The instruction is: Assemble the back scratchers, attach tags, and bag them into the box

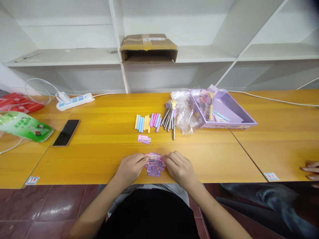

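left hand and right hand pinch the card pile, fingers narrow | cards look light, thin, slippery, bendy | hold by the edges

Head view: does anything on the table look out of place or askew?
One small pink card lies alone, apart from the pile of cards between the left hand and right hand. Crumpled plastic bags spill beside the purple box. Otherwise tidy.

bare left hand and bare right hand, forearms unsleeved, no rings or watch; black top and grey trousers at the lower centre of the frame.
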Available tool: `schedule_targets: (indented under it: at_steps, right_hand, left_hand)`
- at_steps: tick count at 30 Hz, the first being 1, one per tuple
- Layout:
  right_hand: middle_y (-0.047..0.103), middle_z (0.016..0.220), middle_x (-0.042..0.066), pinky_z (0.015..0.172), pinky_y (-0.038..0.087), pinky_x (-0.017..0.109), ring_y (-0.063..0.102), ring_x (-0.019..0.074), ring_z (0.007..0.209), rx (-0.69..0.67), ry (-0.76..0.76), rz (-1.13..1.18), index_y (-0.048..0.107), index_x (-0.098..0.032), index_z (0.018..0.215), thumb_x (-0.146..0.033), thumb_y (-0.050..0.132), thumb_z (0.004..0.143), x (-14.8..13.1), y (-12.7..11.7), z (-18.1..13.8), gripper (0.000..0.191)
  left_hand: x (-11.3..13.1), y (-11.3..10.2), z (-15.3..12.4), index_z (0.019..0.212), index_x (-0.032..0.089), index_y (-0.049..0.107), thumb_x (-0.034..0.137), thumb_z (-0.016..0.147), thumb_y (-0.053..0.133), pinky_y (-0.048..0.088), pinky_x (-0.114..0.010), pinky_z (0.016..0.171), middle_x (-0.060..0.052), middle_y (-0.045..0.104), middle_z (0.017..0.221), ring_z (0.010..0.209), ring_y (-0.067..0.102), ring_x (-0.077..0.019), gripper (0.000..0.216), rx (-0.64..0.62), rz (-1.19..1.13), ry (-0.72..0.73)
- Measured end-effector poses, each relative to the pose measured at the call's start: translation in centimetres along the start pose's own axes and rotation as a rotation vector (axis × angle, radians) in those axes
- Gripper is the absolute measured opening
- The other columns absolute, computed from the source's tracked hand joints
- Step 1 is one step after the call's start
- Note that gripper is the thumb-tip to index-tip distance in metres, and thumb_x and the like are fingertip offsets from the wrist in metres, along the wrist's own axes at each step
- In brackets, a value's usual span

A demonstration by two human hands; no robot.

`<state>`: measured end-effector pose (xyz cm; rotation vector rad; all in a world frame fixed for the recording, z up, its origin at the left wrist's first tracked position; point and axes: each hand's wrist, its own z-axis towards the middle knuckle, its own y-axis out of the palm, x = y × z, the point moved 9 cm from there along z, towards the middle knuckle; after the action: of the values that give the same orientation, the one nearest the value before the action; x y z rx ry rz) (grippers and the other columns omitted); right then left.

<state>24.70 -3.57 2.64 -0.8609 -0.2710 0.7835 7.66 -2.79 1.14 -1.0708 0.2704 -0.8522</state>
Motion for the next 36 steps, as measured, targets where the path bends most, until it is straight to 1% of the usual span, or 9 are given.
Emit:
schedule_targets:
  at_steps: [6, 11, 16, 21, 25, 28, 31, 34, 36]
  right_hand:
    - [0.067, 0.087, 0.003, 0.071, 0.043, 0.035, 0.052, 0.0191, 0.078, 0.052, 0.03, 0.086, 0.069, -0.023, 0.103, -0.004, 0.066, 0.102, 1.0, 1.1, -0.9, 0.02]
    - [0.069, 0.089, 0.004, 0.072, 0.044, 0.035, 0.055, 0.0191, 0.081, 0.027, 0.051, 0.113, 0.069, -0.023, 0.103, -0.005, 0.066, 0.104, 1.4, 1.3, -1.0, 0.019]
    - [0.071, 0.09, 0.005, 0.07, 0.045, 0.036, 0.059, 0.0193, 0.081, -0.001, 0.063, 0.163, 0.072, -0.023, 0.109, -0.015, 0.069, 0.107, 1.7, 1.5, -1.1, 0.009]
    - [0.07, 0.089, 0.005, 0.075, 0.042, 0.037, 0.058, 0.0199, 0.084, -0.016, 0.05, 0.13, 0.07, -0.023, 0.102, -0.011, 0.066, 0.107, 1.4, 1.7, -0.9, 0.013]
    - [0.062, 0.081, 0.003, 0.075, 0.036, 0.037, 0.05, 0.0199, 0.079, -0.042, 0.034, 0.055, 0.065, -0.022, 0.09, -0.014, 0.065, 0.109, 1.1, 1.4, -0.2, 0.02]
    - [0.059, 0.079, 0.002, 0.076, 0.036, 0.037, 0.049, 0.0197, 0.078, -0.073, 0.031, 0.011, 0.064, -0.022, 0.086, -0.016, 0.064, 0.109, 0.8, 0.7, 0.2, 0.024]
    - [0.064, 0.082, 0.002, 0.08, 0.04, 0.037, 0.054, 0.0194, 0.08, -0.062, 0.041, -0.024, 0.067, -0.021, 0.094, -0.014, 0.066, 0.108, 1.3, -0.9, 0.2, 0.016]
    - [0.069, 0.086, 0.002, 0.084, 0.043, 0.037, 0.06, 0.0197, 0.084, -0.01, 0.076, -0.088, 0.069, -0.022, 0.103, -0.013, 0.07, 0.105, 4.1, -3.0, -1.0, 0.009]
    - [0.073, 0.088, 0.003, 0.084, 0.045, 0.038, 0.064, 0.0208, 0.086, -0.002, 0.126, -0.167, 0.071, -0.023, 0.104, -0.016, 0.074, 0.103, 7.6, -4.5, -2.8, 0.007]
  left_hand:
    - [-1.4, 0.6, -0.6, 0.132, 0.022, 0.072, 0.028, 0.117, 0.053, 0.056, -0.03, 0.077, -0.005, 0.078, 0.102, 0.089, 0.073, -0.0188, 0.026, -0.045, -0.07, -0.03]
    - [-1.6, 1.1, -0.6, 0.129, 0.022, 0.073, 0.028, 0.117, 0.052, 0.058, -0.032, 0.082, -0.006, 0.078, 0.106, 0.095, 0.075, -0.0202, 0.026, -0.083, -0.095, -0.067]
    - [-1.8, 1.4, -0.7, 0.126, 0.021, 0.074, 0.034, 0.116, 0.055, 0.058, -0.032, 0.086, -0.007, 0.078, 0.109, 0.099, 0.075, -0.0202, 0.025, -0.107, -0.147, -0.098]
    - [-1.8, 1.6, -0.8, 0.134, 0.025, 0.073, 0.029, 0.116, 0.055, 0.054, -0.029, 0.08, -0.005, 0.076, 0.105, 0.094, 0.072, -0.0186, 0.026, -0.105, -0.101, -0.082]
    - [-1.4, 1.4, -0.8, 0.134, 0.026, 0.075, 0.023, 0.115, 0.053, 0.047, -0.028, 0.071, -0.003, 0.071, 0.095, 0.083, 0.065, -0.0175, 0.029, -0.136, -0.022, -0.064]
    - [-0.7, 0.7, -0.6, 0.134, 0.025, 0.074, 0.021, 0.115, 0.051, 0.045, -0.028, 0.07, -0.003, 0.07, 0.094, 0.082, 0.063, -0.0181, 0.03, -0.155, 0.039, -0.036]
    - [-0.6, -0.9, -0.3, 0.136, 0.025, 0.072, 0.017, 0.114, 0.049, 0.046, -0.029, 0.071, -0.004, 0.072, 0.097, 0.084, 0.064, -0.0183, 0.033, -0.15, 0.073, -0.018]
    - [-2.7, -3.3, -0.8, 0.133, 0.023, 0.073, 0.014, 0.113, 0.049, 0.048, -0.032, 0.075, -0.005, 0.076, 0.101, 0.087, 0.066, -0.0201, 0.032, -0.111, 0.125, -0.014]
    - [-5.7, -5.0, -2.1, 0.132, 0.023, 0.074, 0.014, 0.113, 0.049, 0.05, -0.036, 0.081, -0.006, 0.078, 0.105, 0.09, 0.066, -0.0222, 0.033, -0.103, 0.176, -0.025]
